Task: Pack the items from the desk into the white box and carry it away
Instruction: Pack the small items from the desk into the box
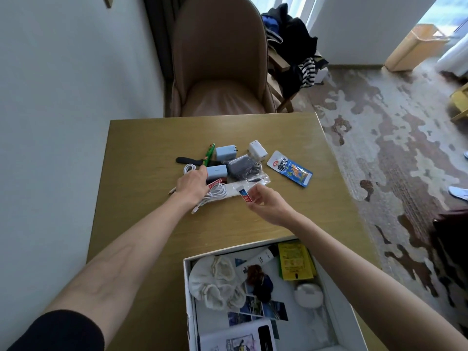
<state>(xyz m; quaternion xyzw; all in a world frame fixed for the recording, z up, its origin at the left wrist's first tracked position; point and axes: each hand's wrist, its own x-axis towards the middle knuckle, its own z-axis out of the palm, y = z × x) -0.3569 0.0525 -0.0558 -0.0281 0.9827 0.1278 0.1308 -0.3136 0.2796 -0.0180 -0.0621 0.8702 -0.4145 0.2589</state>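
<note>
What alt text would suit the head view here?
A person's right hand pinches a small tube above a wooden desk while the left hand reaches into a pile of chargers, cables and a pen. An open white box nearer the camera holds socks, photos and a yellow packet.

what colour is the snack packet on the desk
The snack packet is mostly blue with a white top end, seen in the head view.

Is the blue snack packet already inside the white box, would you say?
No, the blue snack packet lies on the desk, apart from the white box.
</note>
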